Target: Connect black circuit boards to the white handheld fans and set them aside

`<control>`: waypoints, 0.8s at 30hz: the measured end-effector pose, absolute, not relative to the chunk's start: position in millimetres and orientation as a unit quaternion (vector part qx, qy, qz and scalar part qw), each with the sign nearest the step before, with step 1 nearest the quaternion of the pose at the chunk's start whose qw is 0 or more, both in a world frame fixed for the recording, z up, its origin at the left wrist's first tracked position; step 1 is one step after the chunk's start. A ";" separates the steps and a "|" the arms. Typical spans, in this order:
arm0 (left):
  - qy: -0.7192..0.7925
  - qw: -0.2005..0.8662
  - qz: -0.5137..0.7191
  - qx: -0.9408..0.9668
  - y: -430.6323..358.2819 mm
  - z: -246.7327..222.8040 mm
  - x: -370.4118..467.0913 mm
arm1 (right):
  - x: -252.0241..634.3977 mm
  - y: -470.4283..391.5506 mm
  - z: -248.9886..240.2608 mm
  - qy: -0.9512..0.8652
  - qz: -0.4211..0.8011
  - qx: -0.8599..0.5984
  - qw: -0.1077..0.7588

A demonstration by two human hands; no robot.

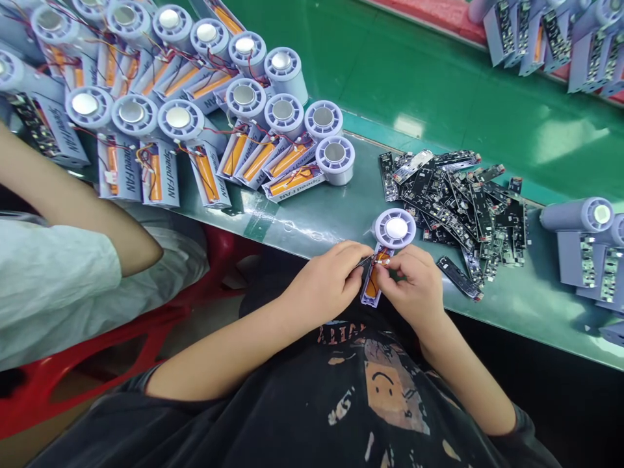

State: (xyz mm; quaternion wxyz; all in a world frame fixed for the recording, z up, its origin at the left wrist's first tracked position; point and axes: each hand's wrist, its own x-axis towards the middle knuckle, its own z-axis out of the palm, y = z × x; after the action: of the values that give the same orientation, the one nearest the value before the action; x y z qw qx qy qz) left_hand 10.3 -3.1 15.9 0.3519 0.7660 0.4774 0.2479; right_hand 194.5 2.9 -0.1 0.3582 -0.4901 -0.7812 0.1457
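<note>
Wiring the fan point(395, 228), I judge.
My left hand point(329, 276) pinches something thin point(363, 261), right hand point(414, 279) a white connector point(385, 261); boards point(463, 208) at two o'clock. Next calls for steadiness.

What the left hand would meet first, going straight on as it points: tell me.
The left hand would likely meet the open fan handle, perhaps touching it now; depth is unclear. The right hand lies beyond.

"Speed FAN" is showing in dark letters on this pale lavender, box-shaped plastic fan handle point(169, 179), and it's running along the neighbouring lavender handle point(129, 170) too! Letters are crossing the black printed cloth T-shirt point(273, 396), but folds are keeping them unreadable.
</note>
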 end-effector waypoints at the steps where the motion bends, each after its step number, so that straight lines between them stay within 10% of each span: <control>1: 0.477 0.356 0.245 0.765 -3.3 15.9 10.3 | 194.3 2.7 -0.1 -0.780 0.149 -0.491 0.358; 24: 0.490 0.486 0.293 0.662 -3.5 4.3 11.0 | 196.7 1.6 6.8 -0.762 0.189 -0.484 0.387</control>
State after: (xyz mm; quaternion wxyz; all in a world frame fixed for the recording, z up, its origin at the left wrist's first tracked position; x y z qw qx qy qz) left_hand 11.0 -3.5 4.3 0.4860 0.6618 0.4899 0.2928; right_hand 196.7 1.6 6.8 0.3867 -0.4844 -0.7616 0.1890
